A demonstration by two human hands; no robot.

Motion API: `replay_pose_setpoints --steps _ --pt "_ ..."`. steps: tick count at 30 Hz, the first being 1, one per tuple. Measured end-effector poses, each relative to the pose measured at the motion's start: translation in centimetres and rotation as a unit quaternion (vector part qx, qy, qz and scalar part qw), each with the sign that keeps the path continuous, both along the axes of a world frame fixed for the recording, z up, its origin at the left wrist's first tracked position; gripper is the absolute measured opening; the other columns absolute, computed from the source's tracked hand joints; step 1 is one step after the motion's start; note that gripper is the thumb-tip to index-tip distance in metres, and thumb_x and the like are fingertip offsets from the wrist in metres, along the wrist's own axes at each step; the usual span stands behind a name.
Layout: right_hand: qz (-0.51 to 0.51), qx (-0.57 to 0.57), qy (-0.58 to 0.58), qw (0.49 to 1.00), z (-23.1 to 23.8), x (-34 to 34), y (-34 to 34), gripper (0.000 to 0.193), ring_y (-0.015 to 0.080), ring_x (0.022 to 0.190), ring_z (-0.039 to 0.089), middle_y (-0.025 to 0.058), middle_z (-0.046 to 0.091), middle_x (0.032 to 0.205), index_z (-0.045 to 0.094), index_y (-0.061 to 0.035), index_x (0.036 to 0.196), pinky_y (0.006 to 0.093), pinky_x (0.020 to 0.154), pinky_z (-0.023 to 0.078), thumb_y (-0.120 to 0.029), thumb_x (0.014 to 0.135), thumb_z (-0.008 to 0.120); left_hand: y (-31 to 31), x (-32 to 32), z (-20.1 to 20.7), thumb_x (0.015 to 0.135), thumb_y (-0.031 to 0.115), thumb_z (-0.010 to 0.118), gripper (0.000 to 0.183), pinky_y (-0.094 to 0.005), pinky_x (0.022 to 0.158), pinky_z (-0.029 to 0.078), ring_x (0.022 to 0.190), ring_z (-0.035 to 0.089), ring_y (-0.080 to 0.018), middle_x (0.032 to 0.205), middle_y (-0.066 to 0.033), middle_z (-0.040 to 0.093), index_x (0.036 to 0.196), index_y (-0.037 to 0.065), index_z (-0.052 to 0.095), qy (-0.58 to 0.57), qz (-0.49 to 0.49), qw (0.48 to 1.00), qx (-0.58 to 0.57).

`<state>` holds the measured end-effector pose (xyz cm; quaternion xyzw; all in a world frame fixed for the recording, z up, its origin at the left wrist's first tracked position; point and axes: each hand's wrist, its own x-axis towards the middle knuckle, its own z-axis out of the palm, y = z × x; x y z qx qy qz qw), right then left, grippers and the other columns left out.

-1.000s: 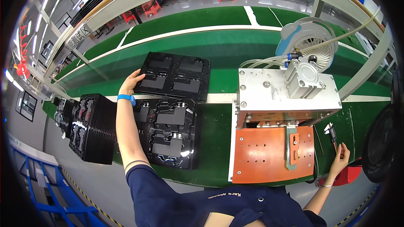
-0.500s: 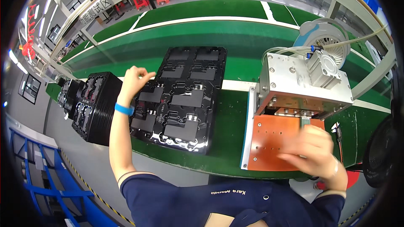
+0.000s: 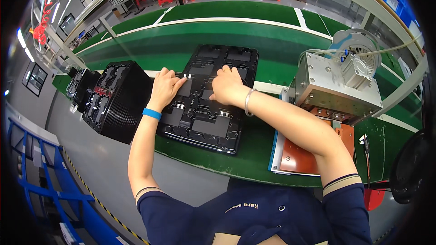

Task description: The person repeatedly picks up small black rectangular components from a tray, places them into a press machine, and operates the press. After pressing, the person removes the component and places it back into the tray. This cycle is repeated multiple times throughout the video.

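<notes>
A black plastic tray with moulded pockets lies in front of me, holding several flat dark-grey pieces, some with small silvery ends. Over its left side is my left hand, fingers bent and thumb apart, beside a dark-grey piece. My right hand is above the tray's middle right, fingers curled inward; whatever they may hold is hidden beneath them. Another dark-grey piece rests in a near pocket. Right of the tray stands a silver metal machine with an orange base plate, partly covered by my right forearm.
Tall stacks of black trays stand to the left. A caliper lies on the green bench at right, near a round black object. Behind the machine is a fan-like wheel. A white frame rail crosses above.
My right hand has moved left from the orange plate to the tray. My left hand has shifted right over the tray. The whole view has turned slightly.
</notes>
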<state>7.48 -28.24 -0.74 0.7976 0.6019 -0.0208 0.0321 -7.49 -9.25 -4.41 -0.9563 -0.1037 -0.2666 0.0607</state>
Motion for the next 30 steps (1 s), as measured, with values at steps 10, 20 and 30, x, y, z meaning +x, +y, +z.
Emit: replay_pose_setpoints --steps 10,20,30 --pt "0.06 0.049 0.034 0.996 2.3 -0.3 -0.9 0.023 0.0291 0.084 0.07 0.0141 0.072 0.085 0.073 -0.008 0.083 0.0388 0.075 0.048 -0.03 0.076 0.077 -0.9 0.8 1.3 0.09 0.03 0.064 0.037 -0.0407 0.073 0.041 0.071 0.052 -0.0267 0.061 -0.006 0.058 0.062 0.006 0.065 -0.037 0.011 0.999 -0.015" --pt "0.094 0.0 0.2 0.975 9.2 1.3 -23.0 0.018 0.034 0.071 0.067 0.0152 0.065 0.066 0.067 -0.0048 0.078 0.0433 0.064 0.051 -0.018 0.072 0.078 -9.3 1.1 2.7 0.077 0.029 0.077 0.036 -0.04 0.072 0.039 0.077 0.052 -0.0264 0.077 -0.0058 0.058 0.059 0.007 0.055 -0.023 -0.07 0.997 -0.02" --pt "0.002 0.262 0.149 0.953 2.9 3.9 -29.8 0.023 0.0263 0.084 0.06 0.005 0.066 0.09 0.071 -0.0086 0.094 0.0371 0.076 0.048 -0.018 0.074 0.078 -23.6 4.3 7.0 0.067 0.014 0.079 0.018 -0.0456 0.082 0.049 0.079 0.063 -0.0239 0.089 -0.0058 0.064 0.073 0.009 0.063 -0.087 -0.348 0.932 -0.051"
